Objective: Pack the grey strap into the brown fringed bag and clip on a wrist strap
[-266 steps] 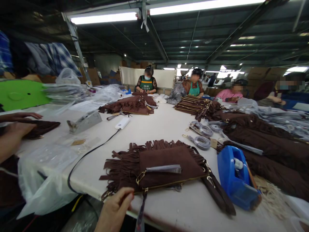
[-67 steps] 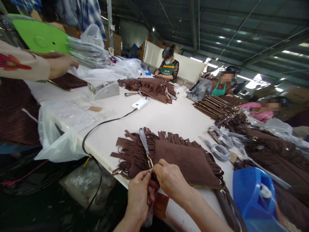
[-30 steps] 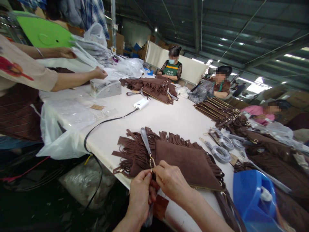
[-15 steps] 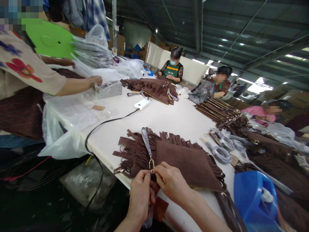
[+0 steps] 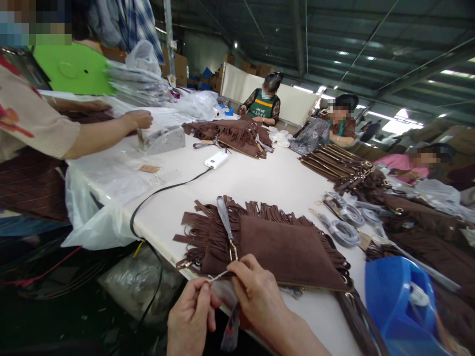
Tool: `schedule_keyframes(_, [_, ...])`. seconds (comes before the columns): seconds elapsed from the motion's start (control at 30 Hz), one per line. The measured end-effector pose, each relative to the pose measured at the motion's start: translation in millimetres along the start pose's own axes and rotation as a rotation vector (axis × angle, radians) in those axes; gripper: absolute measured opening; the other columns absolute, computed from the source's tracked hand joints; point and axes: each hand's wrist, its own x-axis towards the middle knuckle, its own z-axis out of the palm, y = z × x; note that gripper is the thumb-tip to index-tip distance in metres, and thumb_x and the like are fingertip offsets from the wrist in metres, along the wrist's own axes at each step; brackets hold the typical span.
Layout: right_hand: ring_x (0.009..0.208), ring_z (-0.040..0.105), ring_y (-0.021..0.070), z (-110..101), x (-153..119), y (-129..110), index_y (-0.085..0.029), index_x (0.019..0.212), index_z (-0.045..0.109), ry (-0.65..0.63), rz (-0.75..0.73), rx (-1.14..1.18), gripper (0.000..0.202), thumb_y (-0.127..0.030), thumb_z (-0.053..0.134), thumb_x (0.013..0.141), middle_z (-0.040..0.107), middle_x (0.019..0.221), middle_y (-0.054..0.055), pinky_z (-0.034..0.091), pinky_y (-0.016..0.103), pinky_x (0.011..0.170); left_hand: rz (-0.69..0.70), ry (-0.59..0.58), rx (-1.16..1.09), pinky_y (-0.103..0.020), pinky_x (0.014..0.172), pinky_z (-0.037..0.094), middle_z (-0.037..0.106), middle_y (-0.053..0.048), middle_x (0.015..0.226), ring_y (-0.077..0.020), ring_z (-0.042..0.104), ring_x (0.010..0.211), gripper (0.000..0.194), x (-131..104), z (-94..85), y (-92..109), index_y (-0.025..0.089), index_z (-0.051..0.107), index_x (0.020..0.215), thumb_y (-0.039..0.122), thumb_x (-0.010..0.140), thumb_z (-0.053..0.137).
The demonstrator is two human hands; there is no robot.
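Observation:
A brown fringed bag [image 5: 289, 247] lies flat at the near edge of the white table, its wrapped wrist strap [image 5: 224, 217] joined to a gold clasp [image 5: 233, 251]. Below the clasp, my left hand [image 5: 193, 311] pinches one end of a thin white string [image 5: 218, 276]. The string runs across to my right hand [image 5: 256, 291], whose fingers are closed on it beside the bag's lower edge. Under my right hand hangs a strip in clear plastic [image 5: 230, 331].
A blue holder [image 5: 401, 301] and wrapped coiled straps [image 5: 343, 230] are at the right. A black cord leads to a white device [image 5: 216, 159]. More brown bags [image 5: 237, 133] lie farther back. A person's arm [image 5: 107, 131] reaches in at left, by a grey dispenser [image 5: 163, 140].
My left hand has moved left and down, away from my right hand, and the string now shows stretched between them. The person's arm at left has shifted slightly.

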Motion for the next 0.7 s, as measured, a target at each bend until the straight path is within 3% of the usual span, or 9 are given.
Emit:
schedule_keyframes(0.17, [0.058, 0.056, 0.0118, 18.7, 5.8, -0.7, -0.02, 0.088, 0.06, -0.007, -0.061, -0.263, 0.02, -0.009, 0.045, 0.082, 0.057, 0.087, 0.004, 0.032, 0.022, 0.05, 0.014, 0.015, 0.022, -0.016, 0.036, 0.031, 0.054, 0.006, 0.048, -0.0054, 0.04, 0.031, 0.029, -9.0, 2.1, 11.7, 0.019, 0.054, 0.073, 0.048, 0.075, 0.048])
schedule_keyframes(0.4, [0.06, 0.055, 0.011, 19.7, 7.3, 1.6, -0.02, 0.081, 0.061, 0.012, -0.025, -0.221, 0.018, -0.012, 0.046, 0.083, 0.057, 0.084, 0.002, 0.033, 0.022, 0.052, 0.053, -0.025, 0.123, -0.018, 0.038, 0.037, 0.05, 0.006, 0.044, -0.0081, 0.043, 0.034, 0.03, -2.5, -8.3, -2.9, 0.02, 0.054, 0.073, 0.048, 0.079, 0.044])
schedule_keyframes(0.5, [0.065, 0.056, 0.0112, 18.0, 6.2, 2.4, -0.02, 0.081, 0.062, 0.029, -0.015, -0.134, 0.017, -0.013, 0.046, 0.084, 0.057, 0.083, 0.002, 0.035, 0.021, 0.056, 0.304, 0.035, 0.325, -0.022, 0.048, 0.048, 0.06, 0.001, 0.059, -0.0117, 0.054, 0.046, 0.031, 6.3, -15.0, -11.1, 0.019, 0.057, 0.094, 0.044, 0.077, 0.052])
schedule_keyframes(0.53, [0.066, 0.056, 0.0111, 17.5, 6.0, 2.5, -0.02, 0.08, 0.062, 0.03, -0.011, -0.113, 0.016, -0.014, 0.047, 0.084, 0.057, 0.082, 0.002, 0.035, 0.02, 0.056, 0.441, 0.05, 0.397, -0.024, 0.056, 0.053, 0.065, -0.003, 0.076, -0.0142, 0.06, 0.058, 0.035, 9.4, -15.5, -12.4, 0.018, 0.055, 0.104, 0.041, 0.077, 0.054])
schedule_keyframes(0.6, [0.066, 0.056, 0.0109, 16.9, 5.7, 2.4, -0.019, 0.08, 0.062, 0.028, -0.002, -0.087, 0.015, -0.014, 0.048, 0.083, 0.057, 0.081, 0.002, 0.035, 0.02, 0.056, 0.711, 0.02, 0.51, -0.026, 0.075, 0.055, 0.063, -0.01, 0.107, -0.0178, 0.064, 0.086, 0.037, 14.8, -13.6, -12.6, 0.019, 0.051, 0.114, 0.032, 0.079, 0.052])
schedule_keyframes(0.63, [0.066, 0.056, 0.0108, 16.7, 5.5, 2.3, -0.019, 0.08, 0.062, 0.027, 0.002, -0.081, 0.015, -0.014, 0.049, 0.083, 0.057, 0.081, 0.002, 0.035, 0.02, 0.056, 0.804, -0.029, 0.543, -0.025, 0.08, 0.053, 0.062, -0.009, 0.111, -0.0172, 0.062, 0.093, 0.034, 16.7, -11.3, -11.6, 0.019, 0.051, 0.114, 0.027, 0.081, 0.049])
schedule_keyframes(0.7, [0.067, 0.056, 0.0112, 16.3, 5.0, 2.2, -0.019, 0.08, 0.062, 0.027, 0.008, -0.074, 0.015, -0.014, 0.049, 0.083, 0.058, 0.082, 0.002, 0.036, 0.02, 0.057, 0.898, -0.111, 0.57, -0.019, 0.078, 0.053, 0.067, -0.006, 0.098, -0.0131, 0.064, 0.089, 0.026, 19.0, -5.7, -8.6, 0.019, 0.054, 0.107, 0.02, 0.084, 0.043])
